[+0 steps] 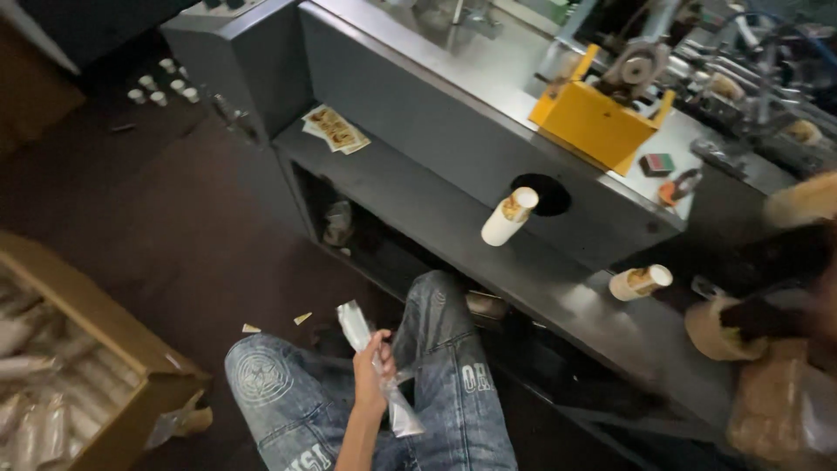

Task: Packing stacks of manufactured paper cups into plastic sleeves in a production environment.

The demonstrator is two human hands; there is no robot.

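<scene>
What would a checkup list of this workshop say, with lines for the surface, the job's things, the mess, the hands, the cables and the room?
Surface: grey metal ledge, dim.
Job's things: clear plastic sleeve gripped over the knees.
Clutter: paper cups poking from the machine, flat printed blanks, scraps on floor.
Grippers: left hand closed on the sleeve; right hand out of view.
Cables: nothing seen clearly.
Surroundings: yellow bracket, cardboard box of bagged stacks.

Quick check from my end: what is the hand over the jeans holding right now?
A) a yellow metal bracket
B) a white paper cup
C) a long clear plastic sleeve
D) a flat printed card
C: the left hand is closed around a long clear plastic sleeve above the blue jeans; the white paper cup sits apart at the machine's outlet.
</scene>
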